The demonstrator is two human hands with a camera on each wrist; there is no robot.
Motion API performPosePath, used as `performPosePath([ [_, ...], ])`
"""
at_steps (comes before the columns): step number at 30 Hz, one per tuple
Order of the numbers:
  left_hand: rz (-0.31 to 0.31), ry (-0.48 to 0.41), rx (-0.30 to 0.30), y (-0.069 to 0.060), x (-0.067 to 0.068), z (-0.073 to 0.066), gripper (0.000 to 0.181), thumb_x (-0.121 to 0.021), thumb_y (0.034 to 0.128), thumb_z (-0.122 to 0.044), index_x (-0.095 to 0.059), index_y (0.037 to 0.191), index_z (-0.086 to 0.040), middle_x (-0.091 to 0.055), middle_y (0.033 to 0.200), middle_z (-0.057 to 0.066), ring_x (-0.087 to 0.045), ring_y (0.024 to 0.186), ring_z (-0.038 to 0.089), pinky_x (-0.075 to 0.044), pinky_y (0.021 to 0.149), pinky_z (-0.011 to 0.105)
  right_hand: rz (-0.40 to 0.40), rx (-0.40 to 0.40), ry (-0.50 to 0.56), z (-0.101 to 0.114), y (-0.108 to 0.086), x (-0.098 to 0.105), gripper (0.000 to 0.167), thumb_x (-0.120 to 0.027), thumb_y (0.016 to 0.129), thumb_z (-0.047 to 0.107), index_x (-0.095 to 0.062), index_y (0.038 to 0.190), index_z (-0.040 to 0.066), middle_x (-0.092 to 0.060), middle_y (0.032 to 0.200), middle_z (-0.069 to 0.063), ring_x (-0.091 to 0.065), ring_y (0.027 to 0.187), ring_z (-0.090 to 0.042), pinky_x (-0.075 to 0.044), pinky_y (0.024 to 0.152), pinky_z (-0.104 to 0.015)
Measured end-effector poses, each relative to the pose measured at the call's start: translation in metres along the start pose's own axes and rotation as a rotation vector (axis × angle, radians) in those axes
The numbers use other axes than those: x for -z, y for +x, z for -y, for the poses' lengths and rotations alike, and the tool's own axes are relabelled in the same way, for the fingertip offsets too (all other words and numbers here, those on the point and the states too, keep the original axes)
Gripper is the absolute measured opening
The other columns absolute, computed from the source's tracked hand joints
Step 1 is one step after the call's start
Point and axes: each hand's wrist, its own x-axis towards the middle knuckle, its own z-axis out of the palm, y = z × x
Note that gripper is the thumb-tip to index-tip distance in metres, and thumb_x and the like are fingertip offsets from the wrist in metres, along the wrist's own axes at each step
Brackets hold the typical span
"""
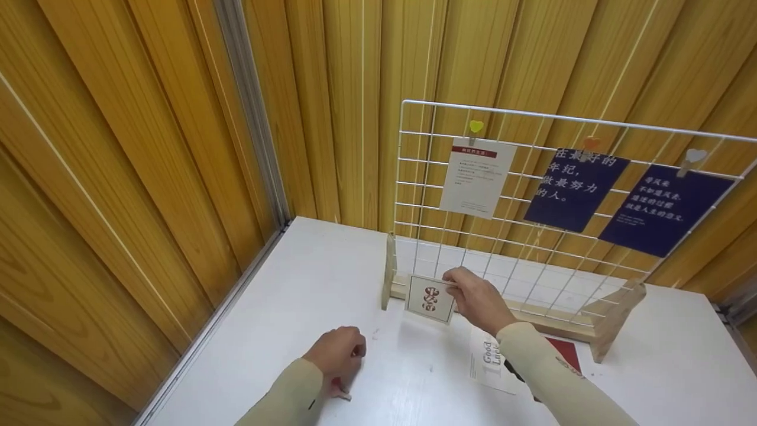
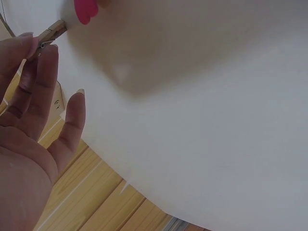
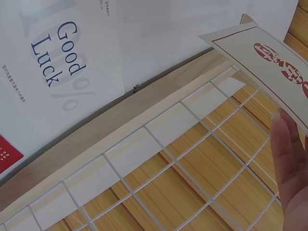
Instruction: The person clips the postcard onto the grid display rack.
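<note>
My right hand (image 1: 479, 300) pinches the right edge of a cream card (image 1: 430, 299) with a red design, held in front of the wire grid's lower left. In the right wrist view, the fingers of that hand (image 3: 291, 166) are at the edge of the card (image 3: 269, 62). My left hand (image 1: 338, 350) is low over the white table, left of the card. The left wrist view shows this hand (image 2: 33, 110) pinching a small wooden clip (image 2: 52, 32) between thumb and fingers. A pink heart (image 2: 85, 10) is beside the clip's far end.
The wire grid (image 1: 508, 236) stands on wooden feet (image 1: 618, 319), bearing a white card (image 1: 478, 177) and two blue cards (image 1: 576, 189), each under a heart clip. A "Good Luck" card (image 1: 491, 367) and a red card (image 1: 566, 353) lie on the table (image 1: 272, 307) near my right forearm.
</note>
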Motion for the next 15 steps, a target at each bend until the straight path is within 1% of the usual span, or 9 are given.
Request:
performPosePath([
  [4, 0.006, -0.004, 0.029, 0.0, -0.001, -0.001, 0.007, -0.073, 0.0861, -0.008, -0.073, 0.088, -0.015, -0.056, 0.083, -0.012, -0.055, 0.077, 0.007, -0.051, 0.075, 0.032, -0.038, 0.012, -0.038, -0.003, 0.006, 0.003, 0.019, -0.068, 0.092, 0.0, -0.061, 0.107, 0.009, -0.061, 0.096, -0.001, -0.067, 0.083, -0.018, -0.056, 0.071, -0.036],
  [7, 0.009, -0.011, 0.043, 0.0, -0.001, -0.001, 0.007, -0.073, 0.0868, -0.009, -0.073, 0.089, -0.016, -0.056, 0.082, -0.012, -0.055, 0.077, 0.007, -0.051, 0.075, 0.032, -0.059, 0.009, -0.05, -0.006, 0.011, 0.006, 0.018, -0.067, 0.093, 0.0, -0.061, 0.108, 0.01, -0.058, 0.099, -0.002, -0.064, 0.077, -0.019, -0.054, 0.067, -0.039],
  [11, -0.003, -0.014, 0.03, -0.001, 0.0, -0.001, 0.006, -0.073, 0.087, -0.01, -0.072, 0.088, -0.016, -0.055, 0.081, -0.012, -0.054, 0.076, 0.007, -0.05, 0.074, 0.031, -0.102, -0.004, -0.062, -0.008, 0.018, 0.009, 0.018, -0.066, 0.094, 0.002, -0.061, 0.109, 0.011, -0.056, 0.108, -0.007, -0.063, 0.073, -0.02, -0.052, 0.062, -0.042],
  [15, -0.007, -0.022, 0.034, -0.003, 0.0, 0.0, 0.007, -0.072, 0.0868, -0.009, -0.072, 0.087, -0.016, -0.055, 0.081, -0.012, -0.054, 0.075, 0.007, -0.05, 0.073, 0.031, -0.148, 0.029, -0.09, -0.011, 0.024, 0.01, 0.017, -0.066, 0.094, 0.002, -0.061, 0.109, 0.01, -0.055, 0.12, -0.012, -0.057, 0.06, -0.017, -0.05, 0.056, -0.038],
])
